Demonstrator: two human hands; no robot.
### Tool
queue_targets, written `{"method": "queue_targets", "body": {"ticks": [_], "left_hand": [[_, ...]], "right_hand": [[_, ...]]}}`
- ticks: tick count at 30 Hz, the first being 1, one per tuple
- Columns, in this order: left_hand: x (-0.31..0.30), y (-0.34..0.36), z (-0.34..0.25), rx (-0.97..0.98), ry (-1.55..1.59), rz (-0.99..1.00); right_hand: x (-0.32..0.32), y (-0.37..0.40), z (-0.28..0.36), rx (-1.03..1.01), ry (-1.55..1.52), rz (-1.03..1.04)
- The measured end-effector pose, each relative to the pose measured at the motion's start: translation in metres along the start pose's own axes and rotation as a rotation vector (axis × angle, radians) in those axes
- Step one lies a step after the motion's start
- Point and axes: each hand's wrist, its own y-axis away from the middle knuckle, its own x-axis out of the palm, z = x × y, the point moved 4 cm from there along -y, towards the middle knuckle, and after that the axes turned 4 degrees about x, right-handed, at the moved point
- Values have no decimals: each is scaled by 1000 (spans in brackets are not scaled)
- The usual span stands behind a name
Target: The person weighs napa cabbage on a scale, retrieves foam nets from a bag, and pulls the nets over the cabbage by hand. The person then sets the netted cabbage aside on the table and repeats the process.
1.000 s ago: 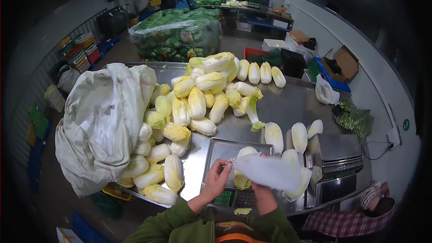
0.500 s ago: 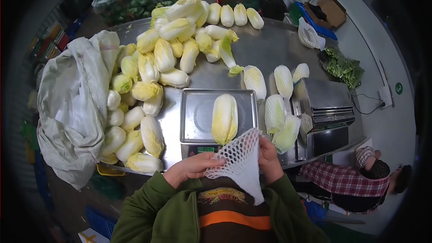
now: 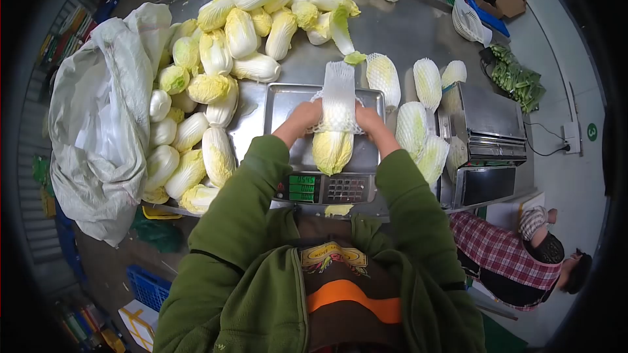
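Note:
A napa cabbage [image 3: 332, 154] lies on the steel tray [image 3: 280, 99] of a digital scale, its yellow leafy end toward me. A white foam net sleeve [image 3: 339, 88] covers its far part. At the left side of the sleeve's opening, my left hand [image 3: 306, 117] is closed on the netting. My right hand [image 3: 370, 120] grips the opposite edge. Fingertips of both hands are partly hidden by netting and cabbage. Below the tray, the scale's green display [image 3: 302, 187] is lit.
Loose napa cabbages [image 3: 217, 157] are heaped left and behind, beside a white woven sack [image 3: 101, 124]. Netted cabbages [image 3: 383, 80] lie to the right, next to a steel machine [image 3: 487, 121]. A person in a checked garment [image 3: 507, 248] is at lower right.
Both hands have moved forward from near my body to the cabbage. The foam net, earlier held in front of the scale, now surrounds its far part. My view has tilted downward.

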Motion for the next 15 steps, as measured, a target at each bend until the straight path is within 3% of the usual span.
{"method": "queue_targets", "body": {"ticks": [1, 2, 3, 4, 5, 6, 10, 11, 13, 14, 15], "left_hand": [[9, 0, 5, -192, 390, 46], [10, 0, 7, -190, 390, 46], [6, 7, -4, -129, 624, 17], [1, 13, -16, -69, 857, -11], [-6, 15, -21, -62, 962, 94], [-13, 19, -28, -10, 1000, 158], [-16, 49, -35, 38, 948, 286], [-13, 49, -28, 26, 1029, 307], [-15, 61, -22, 8, 1065, 154], [-7, 61, -12, 2, 1068, 152], [-2, 55, 4, 67, 974, -68]], "right_hand": [[9, 3, -3, 84, -233, 37], [11, 0, -3, 138, -374, 48], [1, 6, 6, 131, -371, 43], [-12, 23, 20, 75, -721, 145], [-21, 36, 27, 16, -1071, 246], [-21, 32, 24, 21, -1204, 383], [-18, 59, 31, -6, -1173, 603], [-16, 62, 27, 2, -1154, 547], [-4, 68, 19, 22, -1132, 495], [-7, 69, 16, -132, -914, 181], [-9, 72, 17, -279, -681, -126]]}}
